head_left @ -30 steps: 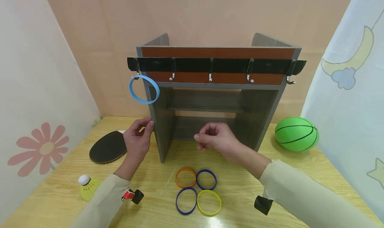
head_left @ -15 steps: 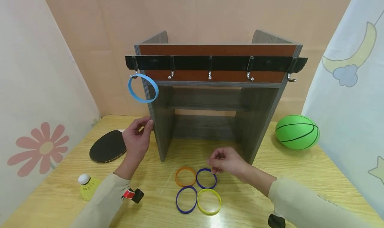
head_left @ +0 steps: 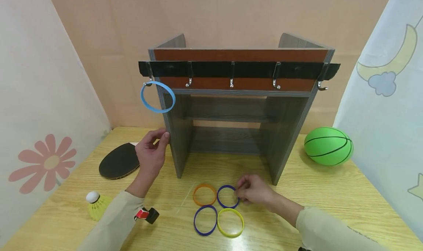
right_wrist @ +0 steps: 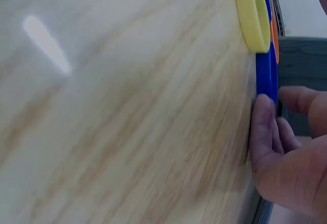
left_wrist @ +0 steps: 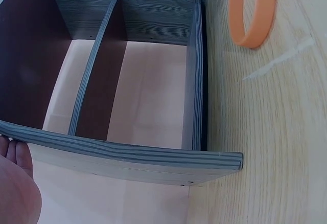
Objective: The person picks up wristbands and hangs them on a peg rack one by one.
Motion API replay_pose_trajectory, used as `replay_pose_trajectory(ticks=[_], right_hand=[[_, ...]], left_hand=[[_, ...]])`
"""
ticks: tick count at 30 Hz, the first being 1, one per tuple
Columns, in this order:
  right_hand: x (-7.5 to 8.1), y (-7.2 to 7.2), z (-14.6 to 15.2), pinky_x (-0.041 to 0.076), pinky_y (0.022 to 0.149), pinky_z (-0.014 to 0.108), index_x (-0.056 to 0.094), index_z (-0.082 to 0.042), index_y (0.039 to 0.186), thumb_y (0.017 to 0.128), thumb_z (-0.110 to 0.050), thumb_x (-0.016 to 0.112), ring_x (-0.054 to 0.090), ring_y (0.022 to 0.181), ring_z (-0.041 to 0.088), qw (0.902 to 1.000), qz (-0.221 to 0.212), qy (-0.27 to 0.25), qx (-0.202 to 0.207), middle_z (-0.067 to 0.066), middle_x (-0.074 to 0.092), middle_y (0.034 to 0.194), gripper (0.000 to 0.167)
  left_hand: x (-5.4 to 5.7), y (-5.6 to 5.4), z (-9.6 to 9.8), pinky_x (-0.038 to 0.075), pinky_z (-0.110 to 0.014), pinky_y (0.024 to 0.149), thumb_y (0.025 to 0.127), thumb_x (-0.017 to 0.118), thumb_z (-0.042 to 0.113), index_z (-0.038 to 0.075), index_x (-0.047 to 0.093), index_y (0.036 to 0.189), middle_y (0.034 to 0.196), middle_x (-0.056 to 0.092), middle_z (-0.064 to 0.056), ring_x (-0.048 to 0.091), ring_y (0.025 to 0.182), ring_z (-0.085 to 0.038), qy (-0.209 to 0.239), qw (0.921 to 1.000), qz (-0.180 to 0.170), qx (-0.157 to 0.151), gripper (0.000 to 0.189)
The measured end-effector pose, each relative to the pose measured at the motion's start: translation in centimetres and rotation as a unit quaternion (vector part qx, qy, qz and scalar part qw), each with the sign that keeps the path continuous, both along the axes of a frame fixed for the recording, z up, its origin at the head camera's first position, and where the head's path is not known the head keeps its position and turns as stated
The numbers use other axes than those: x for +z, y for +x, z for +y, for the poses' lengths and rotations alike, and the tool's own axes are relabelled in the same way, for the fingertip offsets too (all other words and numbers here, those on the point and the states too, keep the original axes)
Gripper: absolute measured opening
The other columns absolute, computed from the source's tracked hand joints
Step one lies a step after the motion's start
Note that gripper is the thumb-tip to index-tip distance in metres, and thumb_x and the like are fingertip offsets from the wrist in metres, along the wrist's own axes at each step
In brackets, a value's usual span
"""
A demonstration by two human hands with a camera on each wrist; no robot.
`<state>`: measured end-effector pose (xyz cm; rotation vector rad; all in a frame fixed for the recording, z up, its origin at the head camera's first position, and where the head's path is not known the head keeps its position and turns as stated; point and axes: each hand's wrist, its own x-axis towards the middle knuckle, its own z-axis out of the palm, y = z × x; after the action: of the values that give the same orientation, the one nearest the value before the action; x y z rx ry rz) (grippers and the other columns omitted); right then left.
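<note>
My left hand (head_left: pixel 152 150) touches the outer side of the left panel of a grey wooden shelf (head_left: pixel 175 148), fingertips against it near the front edge. In the left wrist view these fingers (left_wrist: pixel 19 155) lie along the panel's outside. My right hand (head_left: pixel 254 189) is low at the right edge of the far dark blue wristband (head_left: pixel 238 196). In the right wrist view a fingertip (right_wrist: pixel 263 101) meets this blue wristband (right_wrist: pixel 265 75), the thumb close on its other side with a slight gap. An orange (head_left: pixel 195 196), a second blue (head_left: pixel 195 225) and a yellow wristband (head_left: pixel 242 227) lie beside it.
A light blue wristband (head_left: pixel 170 109) hangs from the leftmost hook on the shelf's black strip (head_left: pixel 211 69); several metal hooks (head_left: pixel 231 83) follow rightward. A black table tennis bat (head_left: pixel 117 163) and yellow shuttlecock (head_left: pixel 99 206) lie left. A green ball (head_left: pixel 328 146) sits right.
My right hand has come down from in front of the shelf to the far blue wristband on the table. The left hand stays at the panel, and the wristbands lie where they were.
</note>
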<state>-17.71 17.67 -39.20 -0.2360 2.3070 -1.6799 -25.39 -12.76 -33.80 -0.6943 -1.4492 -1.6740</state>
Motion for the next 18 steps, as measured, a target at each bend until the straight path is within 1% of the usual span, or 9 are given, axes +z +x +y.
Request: replay_pose_trajectory(ticks=[5,9,12,18], right_hand=[[-0.36,-0.20,0.23,0.051,0.052,0.030,0.055,0.006,0.088,0.080,0.000,0.069,0.055,0.058,0.016,1.0000,0.000,0.002,0.005,0.010,0.058,0.068,0.017],[-0.46,-0.38,0.12,0.050,0.049,0.029,0.061,0.005,0.083,0.081,-0.005,0.071,0.055,0.053,0.015,0.9995,0.007,0.031,0.007,0.010,0.059,0.063,0.014],[-0.49,-0.47,-0.04,0.050,0.049,0.028,0.062,0.004,0.081,0.081,-0.007,0.072,0.055,0.051,0.014,0.9989,0.010,0.046,0.007,0.009,0.058,0.061,0.014],[-0.37,-0.35,0.09,0.050,0.050,0.029,0.059,0.003,0.082,0.082,-0.004,0.068,0.054,0.053,0.016,0.9992,-0.001,0.037,0.011,0.009,0.057,0.064,0.012]], left_hand=[[-0.05,0.05,0.06,0.054,-0.021,0.064,0.086,0.062,-0.011,-0.017,0.062,0.093,0.078,0.064,-0.004,0.060,0.069,-0.010,0.002,1.0000,-0.004,0.003,0.010],[-0.12,0.09,0.04,0.054,-0.021,0.064,0.086,0.062,-0.011,-0.017,0.062,0.093,0.079,0.064,-0.004,0.060,0.070,-0.010,0.001,1.0000,-0.004,0.005,0.010],[-0.13,0.11,0.01,0.054,-0.021,0.064,0.086,0.062,-0.012,-0.018,0.062,0.093,0.079,0.064,-0.004,0.060,0.071,-0.010,0.003,1.0000,-0.001,0.000,0.010],[-0.03,0.08,0.11,0.054,-0.021,0.065,0.086,0.061,-0.012,-0.019,0.061,0.093,0.080,0.064,-0.002,0.060,0.073,-0.010,0.007,0.9999,-0.001,-0.007,0.010]])
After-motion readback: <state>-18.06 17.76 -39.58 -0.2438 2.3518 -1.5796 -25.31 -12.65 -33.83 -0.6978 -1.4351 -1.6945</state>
